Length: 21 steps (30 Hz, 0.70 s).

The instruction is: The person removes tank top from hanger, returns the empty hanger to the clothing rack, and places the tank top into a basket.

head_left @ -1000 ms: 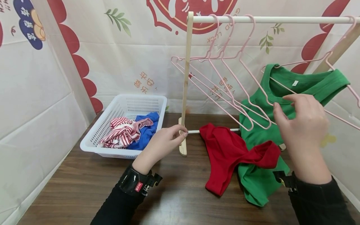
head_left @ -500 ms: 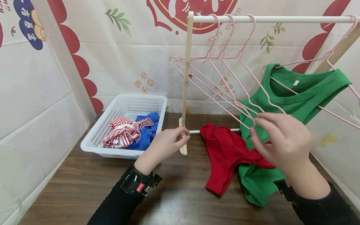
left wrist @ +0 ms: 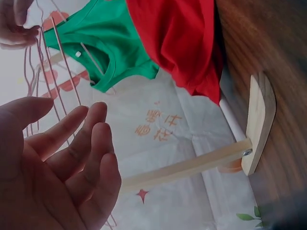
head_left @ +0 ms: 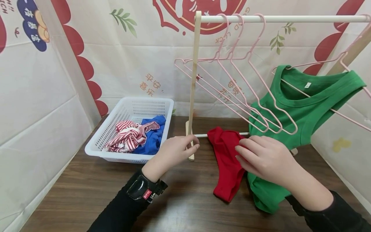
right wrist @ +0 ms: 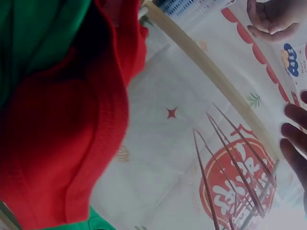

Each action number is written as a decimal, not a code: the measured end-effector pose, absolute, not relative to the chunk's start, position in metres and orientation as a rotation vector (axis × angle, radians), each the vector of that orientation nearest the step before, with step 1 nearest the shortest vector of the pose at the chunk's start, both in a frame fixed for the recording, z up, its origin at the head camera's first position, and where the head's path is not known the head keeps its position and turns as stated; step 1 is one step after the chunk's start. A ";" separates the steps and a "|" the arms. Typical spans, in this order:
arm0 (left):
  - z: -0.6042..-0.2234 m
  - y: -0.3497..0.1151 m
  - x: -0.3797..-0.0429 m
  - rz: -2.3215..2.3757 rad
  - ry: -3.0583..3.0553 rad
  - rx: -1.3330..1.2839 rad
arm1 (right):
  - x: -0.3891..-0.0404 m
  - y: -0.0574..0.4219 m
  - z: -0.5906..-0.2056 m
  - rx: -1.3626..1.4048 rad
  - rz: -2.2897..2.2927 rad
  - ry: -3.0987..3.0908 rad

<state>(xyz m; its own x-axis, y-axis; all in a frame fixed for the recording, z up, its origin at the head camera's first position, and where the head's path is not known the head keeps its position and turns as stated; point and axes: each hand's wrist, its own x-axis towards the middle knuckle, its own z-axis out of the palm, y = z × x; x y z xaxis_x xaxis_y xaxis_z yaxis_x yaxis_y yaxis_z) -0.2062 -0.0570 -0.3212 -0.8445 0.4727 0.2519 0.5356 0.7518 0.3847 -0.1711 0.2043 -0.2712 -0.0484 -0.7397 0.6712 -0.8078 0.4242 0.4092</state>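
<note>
My left hand (head_left: 178,151) hovers by the foot of the rack's wooden post (head_left: 193,80), fingers loosely bent. Its palm and fingers (left wrist: 76,182) hold nothing in the left wrist view. Over the red garment (head_left: 227,167) hangs my right hand (head_left: 268,161), fingers relaxed, hiding part of it; the right wrist view has the fingertips (right wrist: 292,139) apart from the cloth. The garment lies draped on a green tank top (head_left: 301,112), which hangs on a pink hanger (head_left: 323,62) with its hem down on the table. Bare pink hangers (head_left: 271,93) dangle just above the right hand.
A white plastic basket (head_left: 101,151) at the left holds a red-striped garment (head_left: 127,137) and a blue garment (head_left: 153,138). Above runs the rack's white rail (head_left: 290,18); a lower bar (head_left: 201,135) sits near the wooden table (head_left: 174,199). A printed cloth backdrop (head_left: 139,71) encloses the space.
My right hand went from beside the green tank top to the lower corners of the bare hangers, then down and left over the red garment. The hangers' corners spread apart. The left hand barely moved.
</note>
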 end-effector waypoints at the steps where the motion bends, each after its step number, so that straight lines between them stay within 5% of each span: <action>1: -0.323 -0.056 -0.206 -0.673 -2.812 -0.824 | -0.172 0.205 -0.274 1.338 0.080 -1.841; 21: -0.356 -0.008 -0.201 -0.315 -2.781 -1.329 | -0.191 0.220 -0.310 1.251 -0.141 -2.373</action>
<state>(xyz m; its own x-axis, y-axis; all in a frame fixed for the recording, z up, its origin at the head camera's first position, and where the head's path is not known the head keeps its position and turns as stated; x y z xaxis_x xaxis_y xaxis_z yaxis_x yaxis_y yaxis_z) -0.2011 -0.0080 -0.3563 -0.6313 0.7652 0.1261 0.7740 0.6116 0.1640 -0.1907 0.2203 -0.3096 -0.4863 -0.8041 0.3419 -0.7579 0.5829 0.2930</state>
